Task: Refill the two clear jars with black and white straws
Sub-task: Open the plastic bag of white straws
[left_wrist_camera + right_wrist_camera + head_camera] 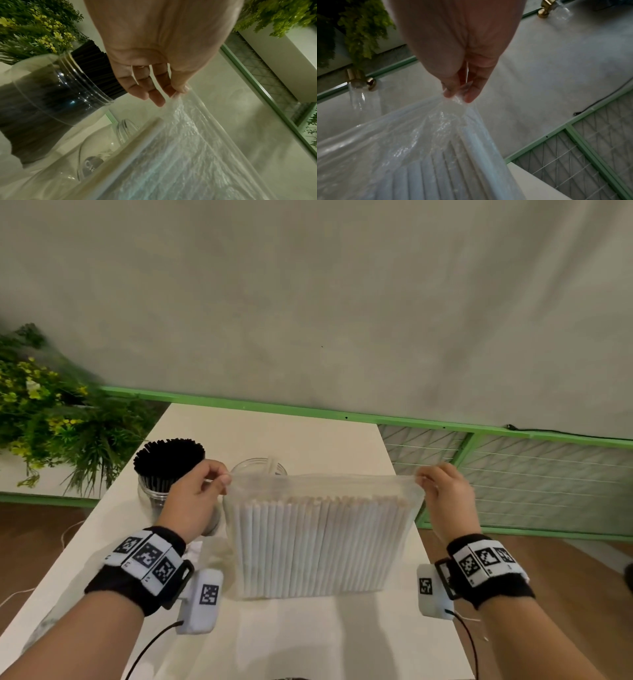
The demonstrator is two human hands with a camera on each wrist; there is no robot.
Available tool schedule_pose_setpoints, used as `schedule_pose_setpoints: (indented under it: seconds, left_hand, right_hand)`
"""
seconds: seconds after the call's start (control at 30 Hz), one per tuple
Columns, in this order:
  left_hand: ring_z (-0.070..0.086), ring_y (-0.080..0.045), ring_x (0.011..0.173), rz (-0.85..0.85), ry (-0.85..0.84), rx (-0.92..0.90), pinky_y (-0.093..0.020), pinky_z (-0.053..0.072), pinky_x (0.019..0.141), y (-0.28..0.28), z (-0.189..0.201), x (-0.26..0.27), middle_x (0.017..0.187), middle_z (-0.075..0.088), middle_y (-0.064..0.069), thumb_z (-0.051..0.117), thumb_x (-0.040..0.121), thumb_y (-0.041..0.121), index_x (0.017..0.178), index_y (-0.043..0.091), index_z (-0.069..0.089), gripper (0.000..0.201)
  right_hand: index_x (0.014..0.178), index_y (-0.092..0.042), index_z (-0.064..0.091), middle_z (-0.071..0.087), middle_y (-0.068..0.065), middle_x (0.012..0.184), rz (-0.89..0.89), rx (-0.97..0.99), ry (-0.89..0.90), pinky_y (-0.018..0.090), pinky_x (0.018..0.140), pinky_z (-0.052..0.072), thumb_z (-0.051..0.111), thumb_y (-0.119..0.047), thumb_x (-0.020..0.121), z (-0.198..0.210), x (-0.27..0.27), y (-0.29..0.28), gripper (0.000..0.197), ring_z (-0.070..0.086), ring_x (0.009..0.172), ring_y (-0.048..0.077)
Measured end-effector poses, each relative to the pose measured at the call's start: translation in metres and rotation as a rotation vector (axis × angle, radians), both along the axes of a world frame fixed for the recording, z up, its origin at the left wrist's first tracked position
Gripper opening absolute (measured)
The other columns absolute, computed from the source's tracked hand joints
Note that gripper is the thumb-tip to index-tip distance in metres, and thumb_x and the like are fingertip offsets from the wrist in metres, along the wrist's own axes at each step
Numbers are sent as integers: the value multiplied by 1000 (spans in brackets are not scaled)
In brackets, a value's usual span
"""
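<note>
A clear plastic bag (318, 542) packed with upright white straws (308, 549) stands on the white table (291, 638). My left hand (197, 494) pinches the bag's top left corner, and my right hand (445, 494) pinches its top right corner. In the left wrist view my left hand (164, 94) holds the bag's film (188, 135); in the right wrist view my right hand (458, 93) grips the bunched bag corner (453, 108). A clear jar full of black straws (168, 470) stands behind my left hand. A second clear jar (258, 467), holding one white straw, sits behind the bag.
Green plants with yellow flowers (44, 412) fill the far left. A green-framed wire panel (531, 481) runs along the wall to the right of the table. Cables trail from both wrist cameras across the table's near edge.
</note>
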State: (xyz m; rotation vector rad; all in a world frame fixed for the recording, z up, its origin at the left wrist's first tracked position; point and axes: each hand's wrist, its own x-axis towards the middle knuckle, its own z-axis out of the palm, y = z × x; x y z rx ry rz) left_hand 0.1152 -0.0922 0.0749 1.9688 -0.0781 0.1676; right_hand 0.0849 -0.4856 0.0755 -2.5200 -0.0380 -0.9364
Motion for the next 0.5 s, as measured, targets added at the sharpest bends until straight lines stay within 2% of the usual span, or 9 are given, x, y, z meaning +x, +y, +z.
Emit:
schedule_pose_setpoints:
  seconds: [0.07,0.13,0.2,0.27,0.33,0.4,0.43,0.47,0.5]
  left_hand:
    - [58,-13,77,-4,4,-12,-45,47,88,-1,1,-3,77,61,1,53,93,13,82,23,57,15]
    - [58,-11,75,-3,4,-17,-44,48,87,-1,3,-6,75,61,5,52,94,12,83,19,57,14]
    - [57,-12,73,3,6,-15,-42,49,84,-1,4,-8,72,62,8,51,94,11,84,18,57,13]
    - [57,-12,74,3,12,6,-43,49,84,-2,3,-10,75,62,4,51,95,10,85,18,57,14]
    - [57,-16,77,17,18,25,-43,47,83,-2,2,-10,78,61,1,50,95,10,84,19,56,15]
    - [57,-24,90,104,-23,101,-38,42,83,-5,2,-10,88,60,-3,51,94,12,87,17,56,11]
    - [54,-27,100,171,-79,169,-37,39,87,-11,5,-11,100,59,-6,53,93,12,93,16,57,5]
    - [50,-30,111,222,-164,252,-37,36,93,-20,11,-14,113,56,-8,57,90,15,103,16,56,13]
    - [43,-29,120,206,-269,330,-37,32,100,-34,17,-18,124,51,-7,63,85,21,113,18,53,30]
  right_hand:
    - [86,0,70,58,11,89,-9,73,-7,30,67,49,59,12,84,-1,-1,-1,17,57,71,24]
    - [83,0,69,56,11,89,-29,122,-9,17,70,46,58,15,82,-1,-3,0,19,56,73,21]
    - [78,-1,66,54,10,89,-54,152,-16,7,71,40,58,18,79,-1,-5,2,21,52,73,13]
    - [76,-1,63,53,7,90,-70,181,-18,4,72,38,57,20,78,-1,-8,5,22,49,74,0]
    - [77,-1,63,52,7,93,-72,222,-15,5,74,40,55,20,79,-2,-11,7,22,50,76,-1]
    - [79,-1,62,54,8,94,-61,246,-8,11,74,45,55,17,81,-2,-12,9,20,53,76,11]
    - [80,-1,62,55,8,93,-47,247,-6,11,73,45,56,15,83,-1,-13,11,18,53,78,16]
    - [81,-1,62,56,8,93,-28,246,-3,9,72,43,56,14,84,0,-15,11,17,53,78,17]
    - [82,-2,62,56,8,92,-9,246,-2,6,71,42,56,13,85,1,-16,12,17,53,77,16]
